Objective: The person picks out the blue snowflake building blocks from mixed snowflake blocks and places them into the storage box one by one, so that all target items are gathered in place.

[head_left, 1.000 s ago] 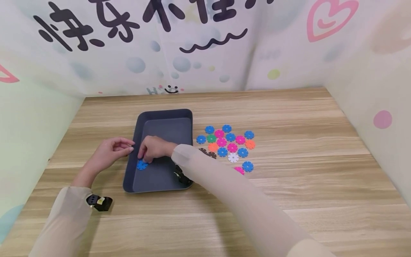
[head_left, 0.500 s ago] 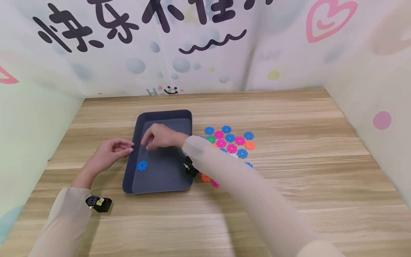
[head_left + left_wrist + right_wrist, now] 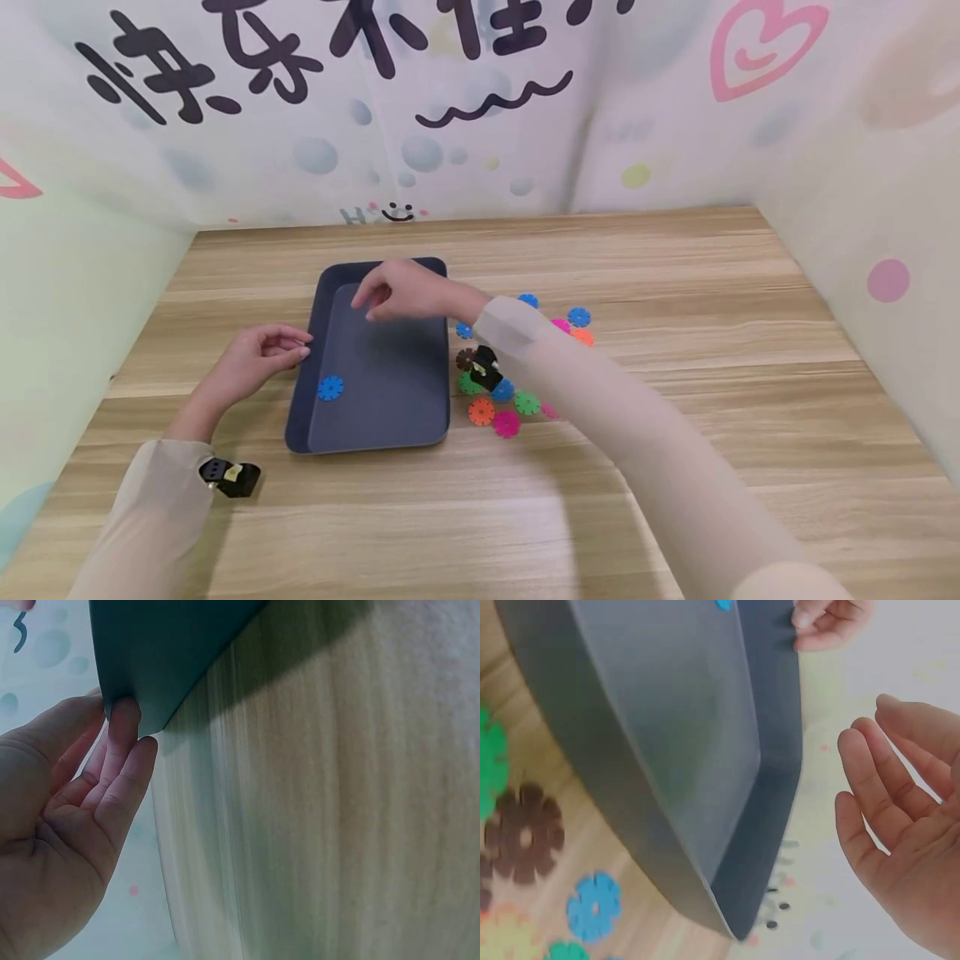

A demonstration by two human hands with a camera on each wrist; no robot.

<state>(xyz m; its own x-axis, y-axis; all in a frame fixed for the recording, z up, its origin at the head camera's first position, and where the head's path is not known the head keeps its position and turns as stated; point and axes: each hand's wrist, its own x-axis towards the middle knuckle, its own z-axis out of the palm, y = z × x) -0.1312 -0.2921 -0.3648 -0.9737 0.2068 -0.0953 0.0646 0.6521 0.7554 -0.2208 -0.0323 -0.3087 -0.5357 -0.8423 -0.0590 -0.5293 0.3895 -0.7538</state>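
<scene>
A dark grey rectangular tray (image 3: 378, 417) rests on the wooden table, with one blue notched disc (image 3: 331, 388) lying flat inside near its left wall. My left hand (image 3: 258, 354) pinches the tray's left rim between thumb and fingers; the left wrist view shows the fingertips against the wall (image 3: 169, 652). Above the far part of the tray hovers my right hand (image 3: 405, 290), fingers loosely bent and holding nothing. In the right wrist view that hand (image 3: 904, 817) has its fingers apart and bare.
Several loose notched discs lie right of the tray, among them a pink disc (image 3: 506, 424), an orange disc (image 3: 482, 412) and a brown disc (image 3: 525, 834). My right forearm (image 3: 600, 400) covers part of them. A printed cloth wall (image 3: 300, 183) stands behind the table.
My right hand has let go of the blue disc at the tray's left side, then risen and moved away to the upper right. My left hand stays at the rim.
</scene>
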